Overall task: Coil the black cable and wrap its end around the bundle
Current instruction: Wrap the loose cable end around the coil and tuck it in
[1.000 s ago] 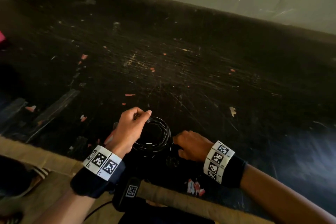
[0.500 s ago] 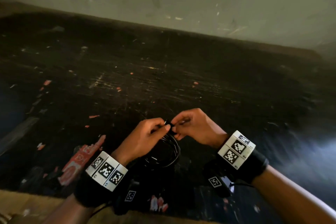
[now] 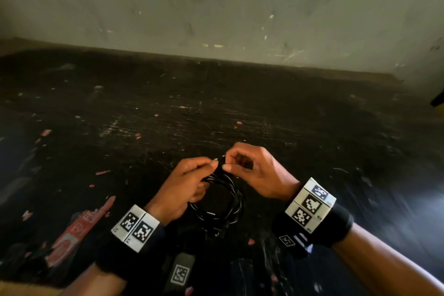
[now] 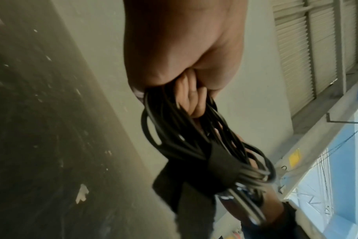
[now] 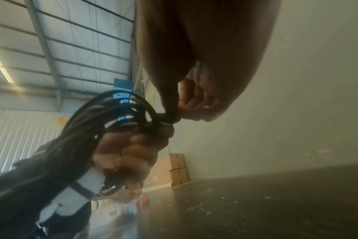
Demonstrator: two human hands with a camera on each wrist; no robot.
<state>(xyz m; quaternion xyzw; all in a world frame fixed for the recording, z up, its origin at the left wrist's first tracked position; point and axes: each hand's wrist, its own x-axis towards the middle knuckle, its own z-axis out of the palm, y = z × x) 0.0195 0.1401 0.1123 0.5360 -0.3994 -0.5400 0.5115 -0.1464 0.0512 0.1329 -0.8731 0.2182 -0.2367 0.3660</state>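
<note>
The black cable point(image 3: 225, 202) hangs as a round coil of several loops above the dark table. My left hand point(image 3: 192, 180) grips the coil's top, fingers curled through the loops point(image 4: 186, 100). My right hand point(image 3: 231, 163) meets it from the right, and its thumb and fingers pinch a short black piece point(image 5: 170, 118) at the top of the coil. In the left wrist view a flat black band point(image 4: 221, 161) crosses the bundle, with shiny metal plugs point(image 4: 243, 205) beyond it. The cable's loose end cannot be told apart from the loops.
The black tabletop point(image 3: 240, 108) is scratched and dotted with small paper scraps, and a pale wall point(image 3: 216, 7) rises behind it. A red wrapper point(image 3: 72, 230) lies front left. Cardboard boxes point(image 5: 176, 168) stand past the table's far end.
My right hand left the table and rose to the top of the coil, where it now pinches. The left hand lifted the coil slightly and keeps its grip.
</note>
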